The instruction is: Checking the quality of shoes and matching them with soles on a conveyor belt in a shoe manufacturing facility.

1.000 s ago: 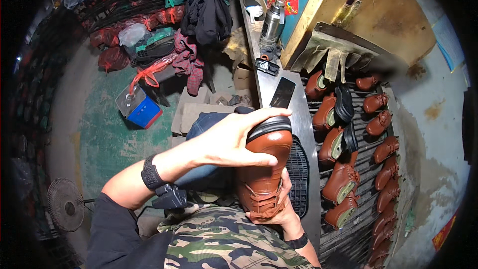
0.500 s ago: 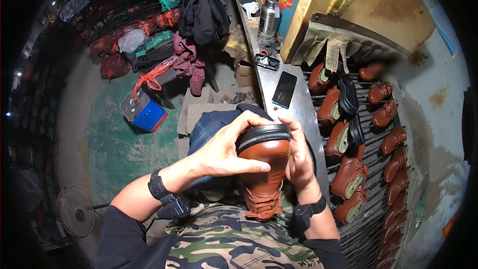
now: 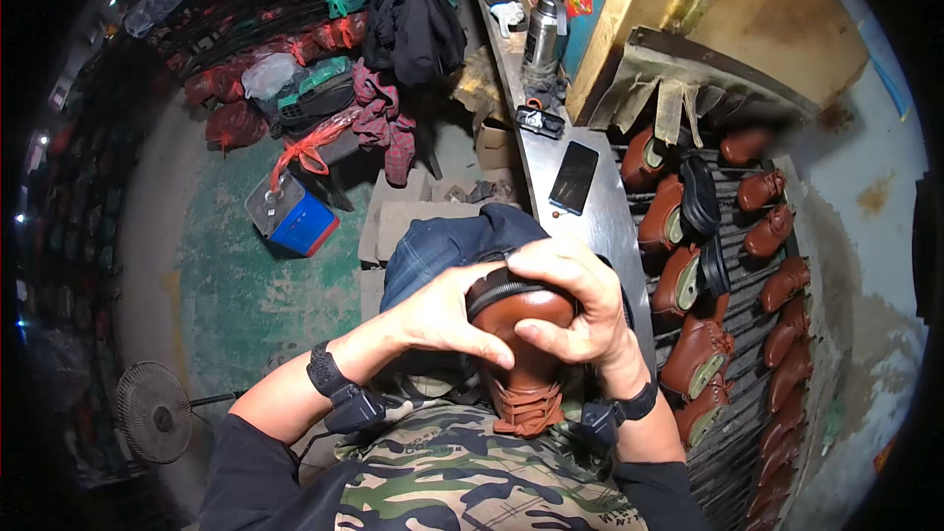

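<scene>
A brown leather lace-up shoe (image 3: 532, 372) is between my two hands in front of my belly, its toe pointing away from me and its laces nearest my body. A black sole (image 3: 489, 293) with a ribbed edge lies against the toe end. My left hand (image 3: 440, 313) is closed round the left side, its thumb across the upper. Over the toe and right side curls my right hand (image 3: 587, 307), fingers on the sole and thumb pressed on the leather. The underside of the shoe is hidden.
To the right, a slatted rack (image 3: 739, 310) carries several brown shoes, with loose black soles (image 3: 700, 199) among them. A phone (image 3: 574, 177) and a steel flask (image 3: 544, 34) are on the metal ledge (image 3: 593, 239). At left are a blue box (image 3: 298, 219) and a fan (image 3: 154, 413).
My right hand has shifted from the shoe's right side over the toe, its fingers now on the sole and its thumb on the upper. My left hand still grips the left side.
</scene>
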A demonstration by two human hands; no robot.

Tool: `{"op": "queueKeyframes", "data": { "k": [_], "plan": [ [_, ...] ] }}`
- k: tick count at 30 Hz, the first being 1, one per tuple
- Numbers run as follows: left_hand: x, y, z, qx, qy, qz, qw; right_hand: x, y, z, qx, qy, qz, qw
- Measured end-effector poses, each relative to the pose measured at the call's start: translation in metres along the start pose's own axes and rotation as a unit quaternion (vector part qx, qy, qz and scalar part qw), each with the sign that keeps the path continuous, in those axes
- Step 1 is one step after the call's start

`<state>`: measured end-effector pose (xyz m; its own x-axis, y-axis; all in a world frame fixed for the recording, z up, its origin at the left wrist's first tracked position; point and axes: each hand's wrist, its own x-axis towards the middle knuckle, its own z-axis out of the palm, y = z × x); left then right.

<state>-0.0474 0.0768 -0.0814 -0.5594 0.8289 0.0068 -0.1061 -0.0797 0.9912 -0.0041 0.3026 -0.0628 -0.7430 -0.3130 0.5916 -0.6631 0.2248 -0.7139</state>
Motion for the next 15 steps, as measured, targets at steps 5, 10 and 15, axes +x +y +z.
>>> {"op": "queueKeyframes", "data": {
  "k": [5,10,15],
  "plan": [
    [-0.012,0.003,0.004,0.074,0.012,-0.054,0.996,-0.049,0.012,0.028,0.237,0.159,0.138,0.948],
    [-0.015,0.009,0.008,0.066,0.006,-0.005,0.998,-0.098,0.023,0.051,0.416,0.155,0.547,0.709],
    [0.000,0.049,0.014,0.252,-0.102,0.158,0.949,-0.049,0.004,0.026,0.494,0.115,0.482,0.715]
  ]
}}
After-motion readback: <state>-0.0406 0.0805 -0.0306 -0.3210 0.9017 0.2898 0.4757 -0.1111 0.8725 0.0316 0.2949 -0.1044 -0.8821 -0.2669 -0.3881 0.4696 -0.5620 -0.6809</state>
